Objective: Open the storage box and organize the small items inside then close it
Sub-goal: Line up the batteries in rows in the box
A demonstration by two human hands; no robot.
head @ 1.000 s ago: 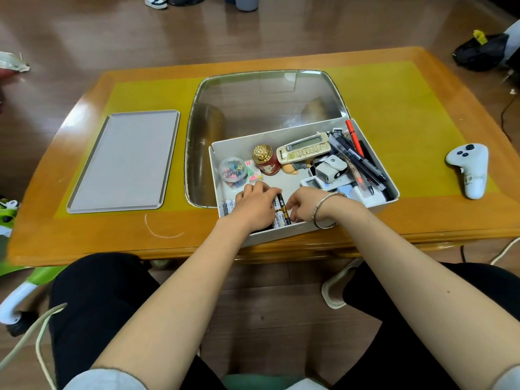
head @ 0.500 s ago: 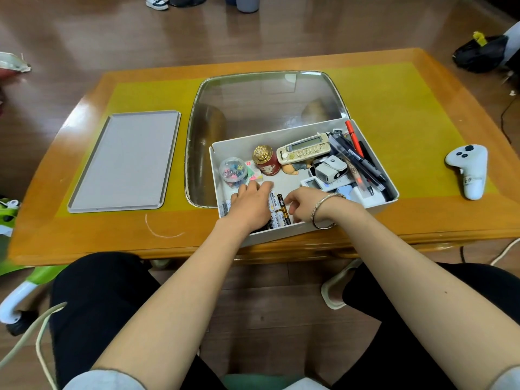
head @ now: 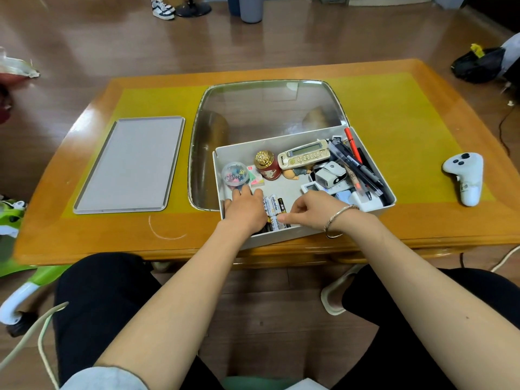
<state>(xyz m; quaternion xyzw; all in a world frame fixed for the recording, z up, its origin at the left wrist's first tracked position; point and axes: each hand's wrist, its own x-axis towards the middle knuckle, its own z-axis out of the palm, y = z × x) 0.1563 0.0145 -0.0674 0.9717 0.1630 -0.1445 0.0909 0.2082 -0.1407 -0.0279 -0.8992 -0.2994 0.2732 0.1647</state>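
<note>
**Batteries being lined up at the near-left corner of the open box**

Storage box [head: 298, 235] sits open on the desk [head: 408, 226], at the near edge, straight ahead of the person. Its lid [head: 132, 164] lies flat on the desk to the left, well apart from the box.

Contents, far side: clear tub of clips [head: 235, 173], red jar with gold cap [head: 267, 166], remote control [head: 305, 156]. Pens [head: 357, 164] are heaped along the right wall. Not yet sorted, by the look of it.

Batteries [head: 274, 209] lie on the box floor in the near-left part, side by side, long axes running near-to-far.

Left hand [head: 246, 211]: palm down over the left end of the battery row, fingers fairly straight and pointing away; it covers some cells. It appears to press or steady rather than grip, but the underside is hidden.

Right hand [head: 315, 209]: fingers curled, tips at the near ends of the batteries, just right of the row. Whether it actually pinches a cell I cannot tell.

Key relation: the batteries lie between the two hands, the left on top of them, the right at their right flank. Judgement: the next nudge would be sideways, across the long axis, to pack the row against the left wall. Task roughly mid-way; lid still off.
</note>
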